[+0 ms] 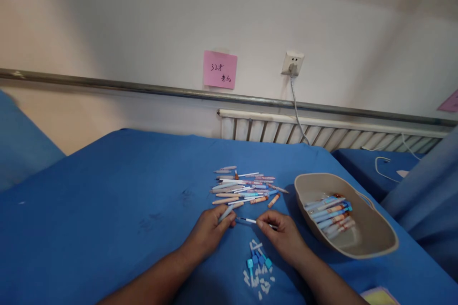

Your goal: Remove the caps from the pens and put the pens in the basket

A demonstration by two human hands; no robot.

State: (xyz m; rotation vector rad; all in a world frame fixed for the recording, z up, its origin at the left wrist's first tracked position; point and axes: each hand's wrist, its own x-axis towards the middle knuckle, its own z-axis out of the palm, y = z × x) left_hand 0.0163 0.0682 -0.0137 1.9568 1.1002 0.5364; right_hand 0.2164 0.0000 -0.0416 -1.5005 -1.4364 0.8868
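My left hand [205,231] is closed around a pale blue-grey pen barrel [225,213], which tilts up and to the right. A thin white pen refill [249,220] is pinched in my right hand [281,234]; its dark tip points at the left hand, apart from the barrel. Just beyond both hands lies a loose pile of pen barrels [226,195] and refills, in tan, pale blue and pink patterns. Nearer to me, between the forearms, several blue and turquoise pen tops [250,264] lie beside small white pieces [265,288].
To the right, a beige plastic basket [375,243] holds several assembled-looking pens [331,214]. Blue cloth [107,209] covers the table. Behind it are a radiator [257,128], a metal rail [143,86] and a socket [293,63] with a plugged-in cable. A pink note [220,69] hangs on the wall.
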